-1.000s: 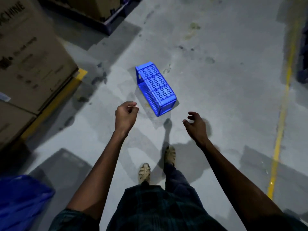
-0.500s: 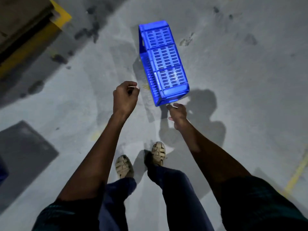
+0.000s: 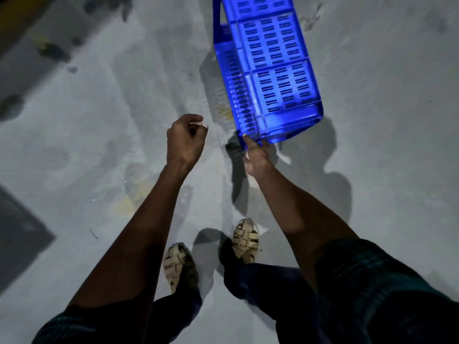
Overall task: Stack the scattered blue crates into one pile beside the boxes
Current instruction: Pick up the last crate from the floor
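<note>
A blue slotted plastic crate (image 3: 270, 68) lies on its side on the grey concrete floor, running from the top edge down to the middle of the view. My right hand (image 3: 257, 155) grips its near bottom corner, thumb over the rim. To the left of that corner my left hand (image 3: 185, 140) hovers with fingers curled in and nothing visible in them. The crate's far end is cut off by the top of the frame.
My two sandalled feet (image 3: 211, 252) stand just behind my hands. A yellow floor line (image 3: 17, 18) crosses the top left corner, with dark stains (image 3: 53, 49) near it. A dark patch (image 3: 17, 242) lies on the floor at the left edge.
I have stepped and leaned closer, so the crate looms larger. My right hand went from reaching toward the crate's near corner to gripping it. The cardboard boxes have left the view.
</note>
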